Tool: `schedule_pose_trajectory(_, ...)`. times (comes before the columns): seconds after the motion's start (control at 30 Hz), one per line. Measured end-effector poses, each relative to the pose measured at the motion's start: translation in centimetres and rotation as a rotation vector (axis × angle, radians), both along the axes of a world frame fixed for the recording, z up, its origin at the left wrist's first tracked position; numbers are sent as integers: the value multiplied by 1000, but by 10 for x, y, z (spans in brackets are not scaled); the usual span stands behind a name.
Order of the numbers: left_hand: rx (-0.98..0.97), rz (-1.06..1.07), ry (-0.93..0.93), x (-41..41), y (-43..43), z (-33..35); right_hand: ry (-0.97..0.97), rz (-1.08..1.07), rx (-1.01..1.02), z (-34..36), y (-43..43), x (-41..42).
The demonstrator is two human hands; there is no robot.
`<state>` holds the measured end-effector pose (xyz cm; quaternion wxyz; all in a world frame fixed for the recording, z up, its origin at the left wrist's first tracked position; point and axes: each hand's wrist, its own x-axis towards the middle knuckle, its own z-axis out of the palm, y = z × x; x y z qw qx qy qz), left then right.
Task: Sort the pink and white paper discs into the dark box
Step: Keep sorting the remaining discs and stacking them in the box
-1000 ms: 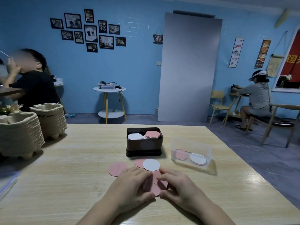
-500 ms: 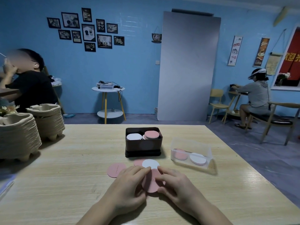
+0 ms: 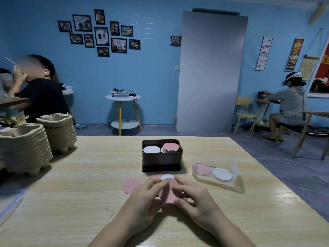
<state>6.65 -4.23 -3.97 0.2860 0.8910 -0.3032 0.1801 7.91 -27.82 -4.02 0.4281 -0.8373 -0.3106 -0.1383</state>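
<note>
Table (image 3: 71, 193) steady, dark box (image 3: 162, 161) unmoved at the far side. Left hand (image 3: 142, 198) and right hand (image 3: 194, 198), fingers curled, now pinch 1 pink disc (image 3: 169, 192) by its edges. It's tilted up near the box, no longer flat.

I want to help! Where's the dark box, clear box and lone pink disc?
dark box (image 3: 162, 160), head view, front wall.
clear box (image 3: 235, 172), head view, right end.
lone pink disc (image 3: 130, 184), head view, its face.
</note>
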Motion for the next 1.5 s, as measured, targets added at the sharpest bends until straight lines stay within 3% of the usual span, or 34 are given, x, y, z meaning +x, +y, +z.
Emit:
schedule_pose_trajectory(0.1,-3,3,1,2,1,-2,60,37,-13,3,1,-2)
schedule_pose_trajectory(0.23,11,-16,-27,0,-1,1,-89,2,-144,3,6,-2)
schedule_pose_trajectory(0.63,39,6,-46,5,1,-6,-132,-35,-222,12,11,2)
schedule_pose_trajectory(0.97,-23,51,22,5,4,-2,-116,-63,-163,0,8,5)
schedule_pose_trajectory(1.2,57,113,-99,1,35,11,-97,-80,-135,3,10,1)
schedule_pose_trajectory(1.5,198,182,-55,-5,68,6,-103,-67,-239,12,32,11)
